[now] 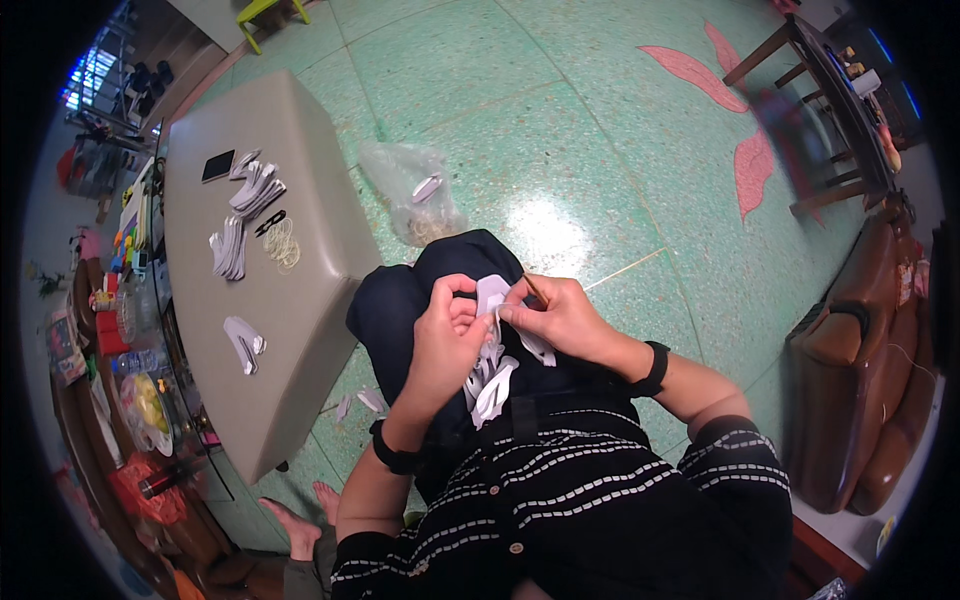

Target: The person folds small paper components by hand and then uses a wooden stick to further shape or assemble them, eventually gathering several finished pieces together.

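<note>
Over my lap, my left hand (450, 337) pinches the left edge of a flat white piece (491, 291), its material unclear. My right hand (559, 311) grips the same piece from the other side, with a thin brown stick-like tool (535, 289) between its fingers. Below the hands, more white strips (493, 390) lie loose on my lap. On the grey padded bench at the left rest bundles of similar white strips (229, 249), a pair of black thread snips (271, 223), a heap of pale cord or bands (281, 246) and a dark phone (218, 166).
The grey padded bench (300, 315) stands close at my left. A clear plastic bag (412, 187) lies on the floor ahead, and white scraps (370, 400) lie beside the bench. Another person's bare feet (298, 531) show at lower left. A brown leather seat (840, 360) stands at right.
</note>
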Motion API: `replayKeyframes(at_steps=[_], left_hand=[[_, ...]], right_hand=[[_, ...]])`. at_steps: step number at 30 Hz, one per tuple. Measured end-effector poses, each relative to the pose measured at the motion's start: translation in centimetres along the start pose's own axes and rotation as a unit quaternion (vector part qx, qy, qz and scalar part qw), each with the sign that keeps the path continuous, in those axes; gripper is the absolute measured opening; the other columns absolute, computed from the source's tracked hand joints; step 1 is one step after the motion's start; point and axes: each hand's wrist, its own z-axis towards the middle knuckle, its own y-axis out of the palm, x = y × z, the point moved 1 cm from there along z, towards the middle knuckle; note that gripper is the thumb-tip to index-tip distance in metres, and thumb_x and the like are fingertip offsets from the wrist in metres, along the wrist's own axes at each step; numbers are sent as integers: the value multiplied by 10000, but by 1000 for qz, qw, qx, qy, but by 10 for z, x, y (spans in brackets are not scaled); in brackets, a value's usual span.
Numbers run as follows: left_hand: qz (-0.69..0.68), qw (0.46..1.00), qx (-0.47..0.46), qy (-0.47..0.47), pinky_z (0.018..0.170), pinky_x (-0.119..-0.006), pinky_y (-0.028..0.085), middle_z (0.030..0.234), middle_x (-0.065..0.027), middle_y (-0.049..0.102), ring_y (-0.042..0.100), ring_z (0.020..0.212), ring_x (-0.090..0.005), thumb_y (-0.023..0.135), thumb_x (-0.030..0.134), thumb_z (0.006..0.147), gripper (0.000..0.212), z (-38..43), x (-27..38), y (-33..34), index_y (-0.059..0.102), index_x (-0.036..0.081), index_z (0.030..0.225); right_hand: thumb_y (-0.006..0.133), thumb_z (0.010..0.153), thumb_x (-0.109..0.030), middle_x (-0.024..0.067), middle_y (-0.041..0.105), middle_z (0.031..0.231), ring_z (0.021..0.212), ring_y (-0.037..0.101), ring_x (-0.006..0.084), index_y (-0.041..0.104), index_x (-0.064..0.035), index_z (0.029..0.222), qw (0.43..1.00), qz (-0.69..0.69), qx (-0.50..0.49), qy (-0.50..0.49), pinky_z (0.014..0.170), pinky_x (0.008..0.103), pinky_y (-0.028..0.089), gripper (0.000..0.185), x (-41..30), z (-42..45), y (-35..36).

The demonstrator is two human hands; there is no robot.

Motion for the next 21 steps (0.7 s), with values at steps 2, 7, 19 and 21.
replayKeyframes(at_steps=[2, 7, 19, 21], left_hand=[[159, 979, 78, 99, 645, -226, 527, 887, -79, 602, 600, 782, -101, 554, -91, 842, 286, -4, 0, 8, 422, -10, 1083], [-68, 996, 60, 23, 610, -214, 519, 879, -115, 604, 611, 697, -99, 566, -100, 827, 275, -1, -12, 2, 411, -3, 1032], [-12, 997, -27, 78, 585, -178, 467, 828, -32, 586, 560, 683, -38, 636, -47, 808, 176, 0, -7, 2, 546, -15, 956], [13, 999, -13, 48, 633, -190, 489, 802, -21, 593, 582, 713, -58, 624, -23, 843, 134, -2, -4, 2, 557, -9, 958]], right_hand=[[684, 811, -170, 51, 534, 618, 556, 472, 116, 585, -7, 778, 998, -41, 38, -16, 514, 278, 391, 195, 6, 3, -3], [668, 854, -111, -11, 549, 701, 632, 478, 35, 548, -20, 896, 998, -26, 5, -64, 523, 212, 382, 156, 6, 7, -5], [619, 869, -30, 0, 562, 784, 708, 513, 41, 497, -49, 1041, 985, 154, -75, -6, 598, 187, 399, 211, 12, 15, -7], [617, 862, -24, 5, 550, 760, 657, 503, 42, 491, -41, 1035, 981, 178, -79, -4, 563, 191, 397, 214, 9, 16, -7]])
